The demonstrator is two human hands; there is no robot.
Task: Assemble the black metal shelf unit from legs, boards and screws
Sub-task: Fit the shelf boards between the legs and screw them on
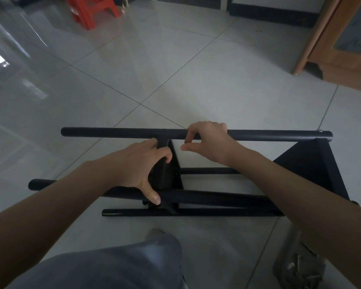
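Lying on its side on the tiled floor [196, 69], black shelf unit [304, 163], partly assembled. Left hand [131, 163] clenched around middle board's edge [165, 172], thumb pressing near leg tube [217, 198]. Right hand [208, 140] curled over top leg [113, 132], fingers wrapped round it. Screws in plastic bag [298, 268] lower right.

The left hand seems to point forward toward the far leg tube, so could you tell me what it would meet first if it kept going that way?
Probably the far leg tube: the left hand, gripping the middle board, has fingertips just below it. Depth is uncertain.
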